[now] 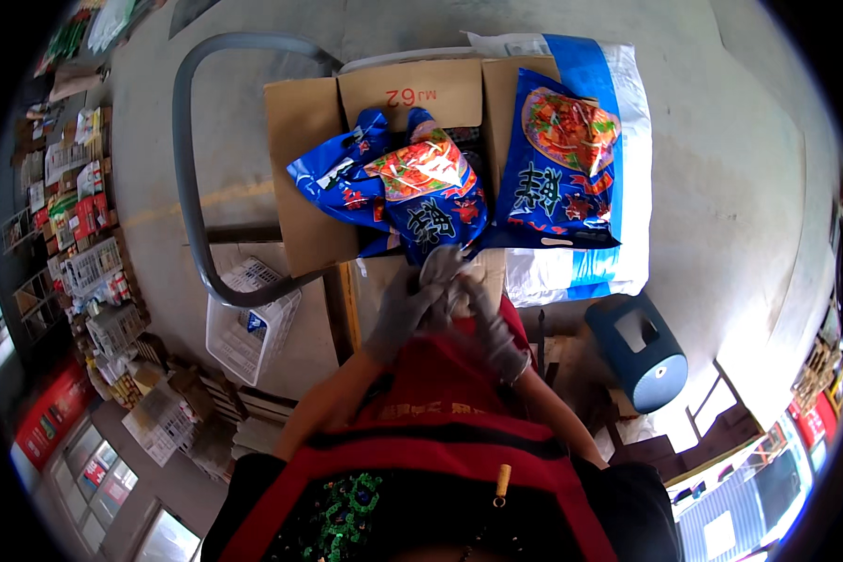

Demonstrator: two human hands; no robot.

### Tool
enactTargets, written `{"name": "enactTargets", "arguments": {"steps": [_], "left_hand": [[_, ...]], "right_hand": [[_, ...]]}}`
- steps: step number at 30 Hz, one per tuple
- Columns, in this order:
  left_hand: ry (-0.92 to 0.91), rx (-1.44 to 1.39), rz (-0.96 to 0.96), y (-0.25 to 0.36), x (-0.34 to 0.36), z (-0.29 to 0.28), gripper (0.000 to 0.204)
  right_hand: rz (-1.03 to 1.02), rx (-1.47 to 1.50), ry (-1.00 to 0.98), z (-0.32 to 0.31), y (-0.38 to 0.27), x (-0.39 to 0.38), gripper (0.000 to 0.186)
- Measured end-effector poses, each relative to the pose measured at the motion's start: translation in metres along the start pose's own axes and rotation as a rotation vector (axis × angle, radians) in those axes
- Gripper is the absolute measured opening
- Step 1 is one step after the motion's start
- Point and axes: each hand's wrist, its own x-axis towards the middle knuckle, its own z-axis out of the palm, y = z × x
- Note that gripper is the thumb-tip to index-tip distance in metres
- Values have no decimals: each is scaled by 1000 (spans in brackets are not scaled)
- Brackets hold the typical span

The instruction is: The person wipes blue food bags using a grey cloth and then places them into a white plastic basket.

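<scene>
Both my hands wear grey gloves and come together in front of my red apron, at the near side of an open cardboard box (314,187). My left hand (405,311) is closed, its fingers bent around something greyish and crumpled (448,269) that I cannot make out. Beside it my right hand (493,335) is closed at the same spot, partly blurred. Just beyond them, blue food bags (431,201) with a picture of a red dish bulge out of the box. Another blue food bag (567,155) lies at the right, over the box flap and a white-and-blue sack.
The box and the white-and-blue sack (635,169) rest on a cart with a curved grey handle (189,169) at the left. Below the handle stands a white plastic basket (244,328). A dark blue stool (642,361) is at the right. Stacked crates and goods (94,267) line the far left.
</scene>
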Motion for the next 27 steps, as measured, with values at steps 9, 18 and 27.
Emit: {"name": "enactTargets", "arguments": {"steps": [9,18,27], "left_hand": [[-212,-595,215,131,-14,35,41],[-217,-467,-121,32,143,69,16],[-181,-139,-105,50,143,83,25]], "right_hand": [[-338,-447,292,-85,-129,39,64],[-608,-1641,315,-147,-31,164,58],[-548,-1338,170,-141,31,41,41]]}}
